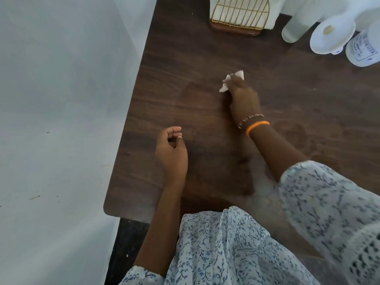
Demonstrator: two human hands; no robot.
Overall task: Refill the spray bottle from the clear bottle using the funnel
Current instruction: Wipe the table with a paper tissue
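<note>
A person stands at a dark wooden table (205, 58), both arms reaching over it; the right hand (243, 98) is out near the middle of the tabletop, its fingers curled round a crumpled white tissue (230, 80) that sticks out past the fingertips and lies against the wood; two bracelets circle that wrist, one of brown beads (249, 120) and one orange band (257, 126). The left hand (171, 152) hovers nearer the table's left edge, well apart from the right; its fingers hang loosely curled with the thumb close to them, and it holds nothing. Both sleeves (329, 202) are of white cloth with a small blue floral print.

The task's things are grouped at the far right corner, away from both hands; a white funnel (332, 36) sits there with its wide mouth turned toward the camera; just to its left stands a frosted clear bottle (293, 29), and just to its right a white bottle with a printed label (363, 48), partly cut off by the frame edge; which of these has the spray head I cannot tell. At the far edge a gold wire holder (239, 13) stands on a wooden base; a pale wall (61, 99) runs along the table's left side.
</note>
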